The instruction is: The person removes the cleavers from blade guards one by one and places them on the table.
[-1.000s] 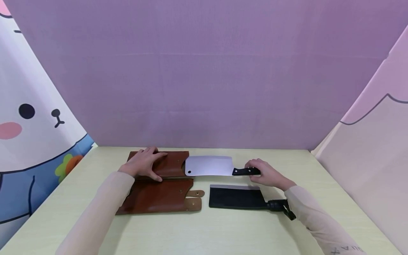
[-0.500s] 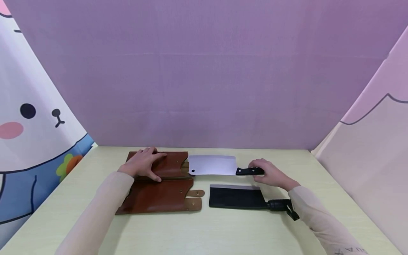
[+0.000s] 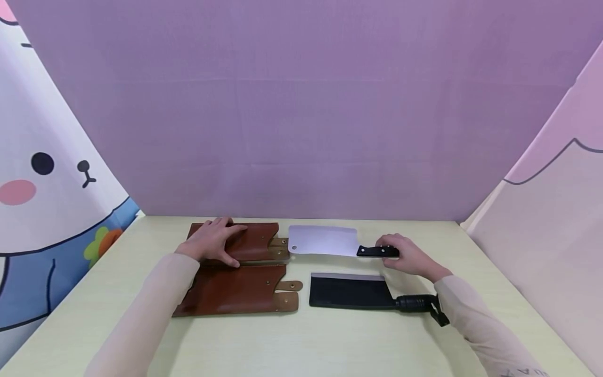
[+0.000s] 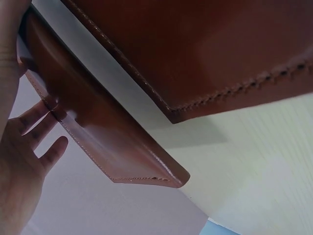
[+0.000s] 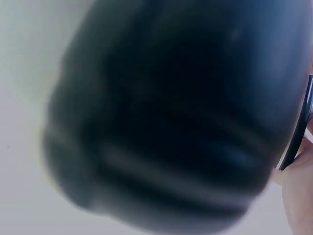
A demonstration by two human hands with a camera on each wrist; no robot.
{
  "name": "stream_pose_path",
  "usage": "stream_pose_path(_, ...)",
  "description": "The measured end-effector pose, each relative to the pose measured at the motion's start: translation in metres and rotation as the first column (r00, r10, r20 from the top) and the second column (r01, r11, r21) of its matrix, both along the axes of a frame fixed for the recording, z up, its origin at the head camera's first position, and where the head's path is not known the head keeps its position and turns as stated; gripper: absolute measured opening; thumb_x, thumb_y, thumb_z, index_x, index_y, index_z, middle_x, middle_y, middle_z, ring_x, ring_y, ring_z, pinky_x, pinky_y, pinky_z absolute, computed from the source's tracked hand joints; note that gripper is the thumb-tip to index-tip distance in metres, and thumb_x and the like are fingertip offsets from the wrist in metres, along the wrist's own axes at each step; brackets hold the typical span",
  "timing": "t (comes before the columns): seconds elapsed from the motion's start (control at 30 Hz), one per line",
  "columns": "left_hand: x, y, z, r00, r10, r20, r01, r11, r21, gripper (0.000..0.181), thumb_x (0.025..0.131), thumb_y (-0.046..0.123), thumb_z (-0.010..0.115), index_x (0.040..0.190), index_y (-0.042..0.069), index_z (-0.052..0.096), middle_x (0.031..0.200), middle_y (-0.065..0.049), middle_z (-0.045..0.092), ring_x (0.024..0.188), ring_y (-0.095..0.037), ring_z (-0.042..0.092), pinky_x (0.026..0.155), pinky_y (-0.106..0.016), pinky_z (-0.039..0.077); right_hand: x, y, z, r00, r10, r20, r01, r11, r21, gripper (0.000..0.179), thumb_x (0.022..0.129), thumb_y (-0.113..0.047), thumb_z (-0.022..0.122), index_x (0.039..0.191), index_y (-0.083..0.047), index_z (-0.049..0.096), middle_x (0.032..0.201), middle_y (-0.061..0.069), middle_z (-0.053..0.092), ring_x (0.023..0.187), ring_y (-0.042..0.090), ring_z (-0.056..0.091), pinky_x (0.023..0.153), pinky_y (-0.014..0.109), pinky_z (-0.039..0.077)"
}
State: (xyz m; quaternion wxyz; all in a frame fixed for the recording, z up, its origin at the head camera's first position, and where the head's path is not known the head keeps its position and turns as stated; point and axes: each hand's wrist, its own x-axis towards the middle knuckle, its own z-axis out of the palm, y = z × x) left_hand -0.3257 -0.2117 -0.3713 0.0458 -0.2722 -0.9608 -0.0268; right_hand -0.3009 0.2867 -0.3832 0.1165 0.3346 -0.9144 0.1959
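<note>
A cleaver (image 3: 320, 241) with a broad shiny blade extends leftward from my right hand (image 3: 409, 255), whose fingers grip its black riveted handle. The blade's left end lies just past the mouth of the far brown leather sheath (image 3: 256, 242). My left hand (image 3: 212, 241) spans that sheath, fingers at its far edge and thumb at its near edge. In the left wrist view the fingertips press the stitched edge of the sheath (image 4: 93, 117). A blurred dark shape (image 5: 171, 117) covers most of the right wrist view, with the gripped handle (image 5: 296, 132) at the right edge.
Nearer on the pale table (image 3: 301, 345) lies a second brown leather sheath (image 3: 231, 293), its snap straps pointing right. To its right rests a black-bladed cleaver (image 3: 350, 293) with a ribbed black handle, close under my right sleeve. A purple backdrop (image 3: 301, 131) rises at the table's far edge.
My right hand has drawn the cleaver to the right, away from the far sheath, and its blade has come out past the sheath's straps. My left hand has stayed in place.
</note>
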Motion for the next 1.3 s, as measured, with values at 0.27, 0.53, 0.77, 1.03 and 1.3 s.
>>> stream_pose_path(0.27, -0.004, 0.001, -0.004, 1.0, 0.002, -0.016, -0.001, 1.0, 0.018, 0.096, 0.056, 0.062, 0.076, 0.136, 0.019, 0.045, 0.121, -0.016, 0.045, 0.109, -0.034, 0.046, 0.092, -0.057, 0.035, 0.002, 0.009, -0.001, 1.0, -0.009, 0.001, 0.009, 1.0, -0.008, 0.029, 0.07, -0.004, 0.068, 0.097, -0.011, 0.061, 0.089, -0.005, 0.064, 0.082, 0.013, 0.052, 0.075, 0.034, 0.041)
stream_pose_path(0.53, -0.007, 0.002, -0.009, 1.0, 0.011, -0.026, -0.01, 1.0, 0.026, 0.097, 0.055, 0.062, 0.076, 0.136, 0.018, 0.045, 0.121, -0.017, 0.045, 0.108, -0.035, 0.047, 0.091, -0.057, 0.036, 0.002, 0.018, -0.005, 0.998, -0.054, 0.027, 0.053, 0.998, 0.021, 0.029, 0.07, -0.004, 0.069, 0.096, -0.013, 0.061, 0.09, -0.005, 0.064, 0.083, 0.012, 0.052, 0.076, 0.035, 0.041)
stream_pose_path(0.77, -0.007, 0.005, -0.011, 1.0, 0.017, -0.006, -0.017, 1.0, 0.021, 0.096, 0.057, 0.06, 0.076, 0.137, 0.019, 0.043, 0.123, -0.018, 0.044, 0.11, -0.035, 0.045, 0.092, -0.056, 0.036, 0.005, 0.025, -0.011, 0.998, -0.054, 0.04, 0.053, 0.998, 0.017, 0.029, 0.07, -0.004, 0.069, 0.097, -0.008, 0.062, 0.09, 0.001, 0.065, 0.083, 0.018, 0.055, 0.075, 0.036, 0.041)
stream_pose_path(1.03, -0.007, 0.006, -0.012, 1.0, 0.026, 0.002, -0.026, 1.0, -0.004, 0.094, 0.06, 0.058, 0.075, 0.138, 0.019, 0.042, 0.125, -0.019, 0.044, 0.113, -0.036, 0.045, 0.092, -0.058, 0.035, 0.006, 0.03, -0.016, 0.998, -0.049, 0.034, 0.049, 0.999, 0.004, 0.029, 0.069, -0.003, 0.07, 0.096, -0.01, 0.062, 0.09, 0.0, 0.066, 0.083, 0.017, 0.055, 0.075, 0.036, 0.041)
stream_pose_path(1.3, -0.006, 0.01, -0.012, 0.999, 0.031, 0.025, -0.032, 0.999, 0.005, 0.093, 0.061, 0.056, 0.076, 0.138, 0.018, 0.041, 0.129, -0.02, 0.043, 0.116, -0.037, 0.045, 0.093, -0.06, 0.033, 0.006, 0.032, -0.017, 0.999, -0.042, 0.032, 0.041, 0.999, 0.003, 0.028, 0.069, -0.003, 0.069, 0.094, -0.012, 0.061, 0.089, -0.001, 0.066, 0.084, 0.017, 0.055, 0.075, 0.035, 0.041)
